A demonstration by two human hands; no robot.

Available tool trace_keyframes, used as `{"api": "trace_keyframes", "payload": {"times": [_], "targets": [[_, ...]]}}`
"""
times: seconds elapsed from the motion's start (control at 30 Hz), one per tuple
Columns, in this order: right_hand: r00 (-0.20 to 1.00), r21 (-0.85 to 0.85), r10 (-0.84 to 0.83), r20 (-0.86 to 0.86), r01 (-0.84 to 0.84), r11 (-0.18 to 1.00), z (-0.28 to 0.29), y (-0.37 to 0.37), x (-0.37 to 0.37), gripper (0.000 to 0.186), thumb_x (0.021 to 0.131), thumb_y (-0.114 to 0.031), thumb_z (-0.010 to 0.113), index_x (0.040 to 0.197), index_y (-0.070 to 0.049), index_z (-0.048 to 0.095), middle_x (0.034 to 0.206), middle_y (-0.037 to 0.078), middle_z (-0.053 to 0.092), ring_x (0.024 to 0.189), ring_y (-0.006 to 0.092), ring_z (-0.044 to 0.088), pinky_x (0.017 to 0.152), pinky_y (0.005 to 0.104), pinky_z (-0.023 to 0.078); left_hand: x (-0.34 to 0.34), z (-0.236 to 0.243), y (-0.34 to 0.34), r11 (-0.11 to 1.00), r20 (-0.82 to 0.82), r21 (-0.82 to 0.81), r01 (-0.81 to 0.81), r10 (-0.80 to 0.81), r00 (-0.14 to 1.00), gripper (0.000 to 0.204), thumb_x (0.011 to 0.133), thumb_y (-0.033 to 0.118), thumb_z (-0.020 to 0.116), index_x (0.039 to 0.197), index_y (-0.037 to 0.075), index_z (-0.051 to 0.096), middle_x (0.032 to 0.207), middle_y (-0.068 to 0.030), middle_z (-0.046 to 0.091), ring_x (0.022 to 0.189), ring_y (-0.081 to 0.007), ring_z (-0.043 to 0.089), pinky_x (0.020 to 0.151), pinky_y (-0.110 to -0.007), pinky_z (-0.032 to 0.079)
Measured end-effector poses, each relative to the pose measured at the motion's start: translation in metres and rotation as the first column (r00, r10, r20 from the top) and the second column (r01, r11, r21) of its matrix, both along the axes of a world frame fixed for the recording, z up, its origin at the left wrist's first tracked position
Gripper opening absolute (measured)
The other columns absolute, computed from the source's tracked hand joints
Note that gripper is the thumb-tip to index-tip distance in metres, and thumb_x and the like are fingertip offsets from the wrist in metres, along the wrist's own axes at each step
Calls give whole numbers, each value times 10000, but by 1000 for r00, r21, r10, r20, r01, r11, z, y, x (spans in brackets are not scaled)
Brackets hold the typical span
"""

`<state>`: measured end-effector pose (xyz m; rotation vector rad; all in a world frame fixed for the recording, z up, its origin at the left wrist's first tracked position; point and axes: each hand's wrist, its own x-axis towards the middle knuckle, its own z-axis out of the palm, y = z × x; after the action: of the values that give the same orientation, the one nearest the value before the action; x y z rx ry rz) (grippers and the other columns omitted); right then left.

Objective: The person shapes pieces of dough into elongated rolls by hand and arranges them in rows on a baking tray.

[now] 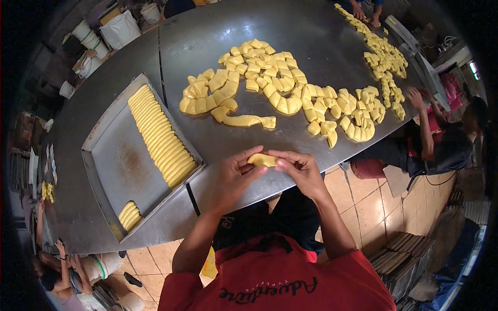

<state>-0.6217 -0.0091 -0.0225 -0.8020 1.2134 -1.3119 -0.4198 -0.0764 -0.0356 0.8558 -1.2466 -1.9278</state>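
Observation:
A small piece of yellow dough (pixel 263 159) is stretched between my two hands above the table's near edge. My left hand (pixel 237 168) pinches its left end, and my right hand (pixel 296 168) grips its right end with thumb and fingers. Beyond them, many cut dough pieces (pixel 280 78) lie in a winding heap on the metal table (pixel 202 31). One longer dough strip (pixel 241 120) curves out toward my hands. To the left sits a metal tray (pixel 111 140) with a long row of shaped dough rolls (pixel 158 135) along its right side and a short row (pixel 129 215) in its near corner.
Another dough heap (pixel 384 59) runs along the table's right side, where co-workers' hands (pixel 417 98) reach in. More people work at the lower left. White buckets (pixel 88 36) stand beyond the far left edge. Stacked trays (pixel 402 259) are on the tiled floor at right.

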Motion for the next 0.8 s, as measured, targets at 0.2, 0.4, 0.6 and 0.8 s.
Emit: {"api": "trace_keyframes", "payload": {"times": [0.2,0.4,0.6,0.8], "targets": [[924,-47,14,-382,-34,998,-31,4,-3,285,1013,-24,761,1297,4,769,1095,71,747,922,80,699,839,237,575,2,-5,-4,990,178,-141,30,-5,984,333,1018,53,736,1345,-13,725,1191,-124,781,1088,-119,714,936,-273,599],[968,-170,-26,-248,-17,985,-14,12,3,266,987,-24,780,1248,28,776,1110,91,769,1033,120,719,832,272,602,11,13,-9,969,164,-24,248,-241,957,301,1027,61,726,1312,-35,735,1305,-132,753,1178,-147,707,979,-308,619],[417,-439,-304,-857,-279,854,-11,8,-4,307,926,-69,828,1230,-40,800,1020,134,735,876,249,734,746,378,598,-6,24,4,981,345,-177,83,-17,938,281,1030,75,736,1282,-48,743,1169,-150,797,994,-157,766,873,-294,610],[949,-193,-166,-269,116,974,4,1,10,183,996,-92,783,1159,-14,814,925,83,754,845,117,708,685,305,536,-11,22,8,886,251,-463,-9,141,958,171,1032,122,747,1120,-13,806,1064,-141,823,930,-133,775,787,-292,608]]}}
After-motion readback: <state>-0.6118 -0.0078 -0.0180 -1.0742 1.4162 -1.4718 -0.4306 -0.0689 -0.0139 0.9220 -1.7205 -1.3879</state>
